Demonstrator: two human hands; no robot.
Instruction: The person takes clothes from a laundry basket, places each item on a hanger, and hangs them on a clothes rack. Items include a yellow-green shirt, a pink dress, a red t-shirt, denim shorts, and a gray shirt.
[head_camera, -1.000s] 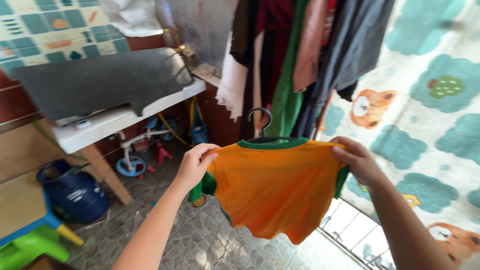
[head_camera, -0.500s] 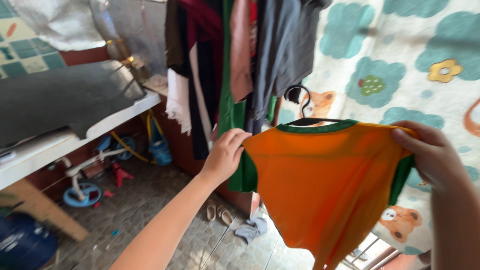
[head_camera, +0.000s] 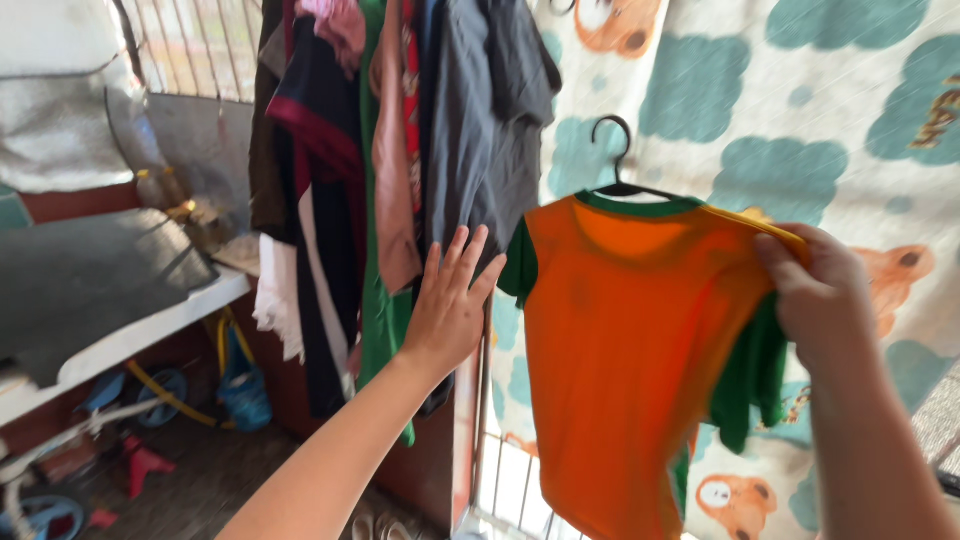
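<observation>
At 3 o'clock, right hand (head_camera: 825, 295) grips orange shirt (head_camera: 630, 350) on black hanger (head_camera: 618, 160); left hand (head_camera: 450, 300), fingers spread, touches hanging grey garment (head_camera: 485, 120) at 12.

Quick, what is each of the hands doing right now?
Left hand: open, fingers spread, against the hanging grey shirt.
Right hand: closed on the shoulder of the orange shirt.

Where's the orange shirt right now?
The orange shirt hangs on a black hanger right of centre, pinched at its shoulder by the right hand, beside the hanging clothes.
</observation>
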